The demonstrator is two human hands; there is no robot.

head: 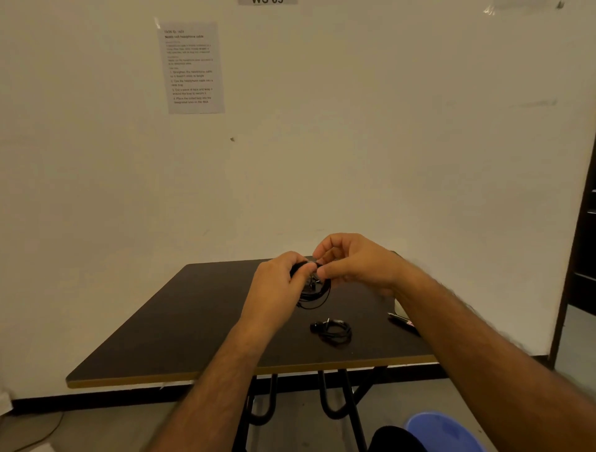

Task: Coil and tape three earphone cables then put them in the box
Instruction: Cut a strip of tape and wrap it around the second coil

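- A blue stool [445,430] sat lowest in the view, cut off by the bottom edge, with a dark shape just left of it that was too partial to identify.
- The dark table [193,322] had a pale front edge; black metal legs showed beneath it.
- A coiled earphone cable [332,330] lay on the tabletop near the front, just right of centre, apart from both hands.
- At the right side, a dark pen-like object [403,321] and something pale behind it were largely hidden by the right forearm; what they were could not be told.
- The left hand [277,284] gripped a second earphone cable [314,295], held above the table, its loops hanging below the fingers.
- The right hand [351,266] had its fingers curled and pinched at the top of that same coil; the contact point was blurred, so whether tape was there could not be told.
- No box could be made out.
- On the wall behind, a printed sheet [193,67] hung upper left, its text mostly too soft to read.
- A sign [267,2] was cropped by the top edge.
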